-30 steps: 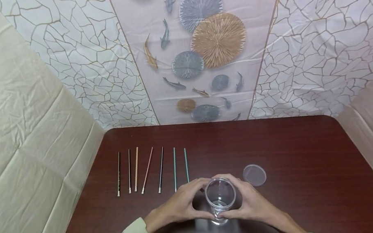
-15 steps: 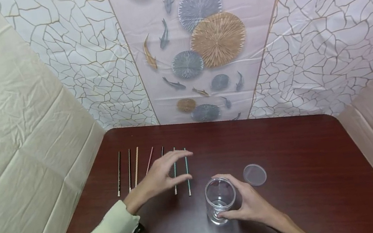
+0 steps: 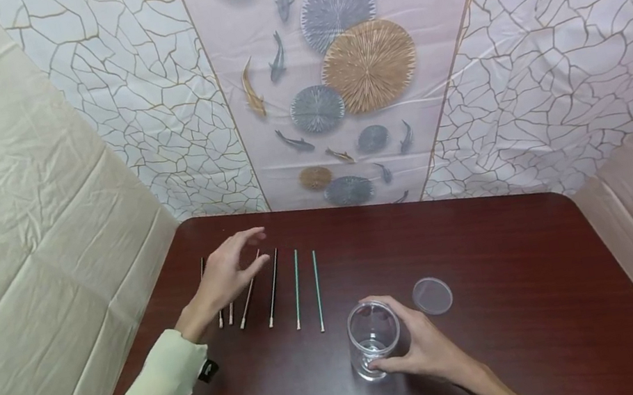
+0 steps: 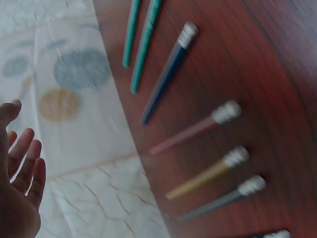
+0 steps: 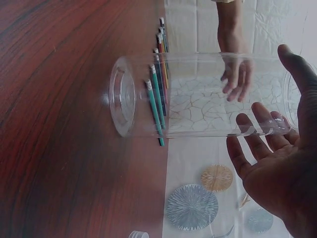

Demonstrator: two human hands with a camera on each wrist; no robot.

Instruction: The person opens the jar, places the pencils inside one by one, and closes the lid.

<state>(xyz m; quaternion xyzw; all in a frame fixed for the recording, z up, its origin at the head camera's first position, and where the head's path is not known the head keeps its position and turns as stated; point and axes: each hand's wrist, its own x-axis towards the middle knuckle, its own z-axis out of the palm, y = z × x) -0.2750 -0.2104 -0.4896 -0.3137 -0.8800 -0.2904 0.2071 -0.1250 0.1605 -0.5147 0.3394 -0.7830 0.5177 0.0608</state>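
At 12 o'clock: patterned wall hanging point(image 3: 360, 70), round motifs and fish in the centre panel, crackle lines either side. At 9 and 3 o'clock: plain pale fabric point(image 3: 11, 230). Below: dark red-brown desk point(image 3: 538, 299), far corners rounded. At 10 o'clock from the jar point(image 3: 374, 335): left hand point(image 3: 227, 269), above the pencils point(image 3: 297, 289); grip wide, thumb apart from fingers. At 4 o'clock: right hand point(image 3: 421, 341), grip curved round the jar. Jar clear, tall, upright on the desk, mouth upward; pencils visible through the wall. At 2 o'clock from the jar: clear disc point(image 3: 432, 296), flat. At 10 o'clock: seven pencils in a row, some partly hidden.
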